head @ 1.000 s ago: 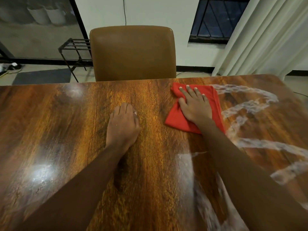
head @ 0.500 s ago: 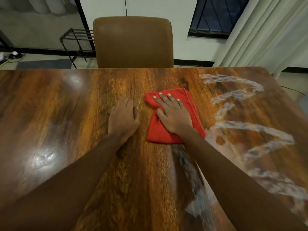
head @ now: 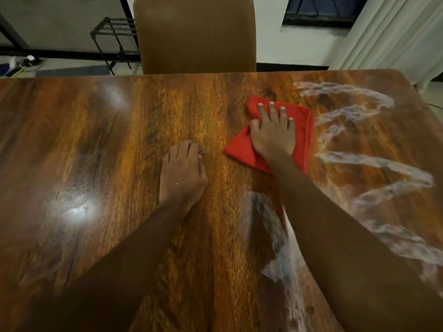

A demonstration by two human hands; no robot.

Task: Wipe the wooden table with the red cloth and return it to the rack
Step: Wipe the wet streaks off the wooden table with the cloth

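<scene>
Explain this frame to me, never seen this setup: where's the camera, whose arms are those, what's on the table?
There is no robot. A person wears a wide-angle camera on the head, looking forward and down, so both arms reach in from the bottom. The right hand lies flat, fingers spread, pressing a folded red cloth onto the wooden table. The left hand rests on bare wood, holding nothing. White foamy streaks cover the table's right part. Beyond the far edge stand a brown chair and a dark metal rack.
</scene>
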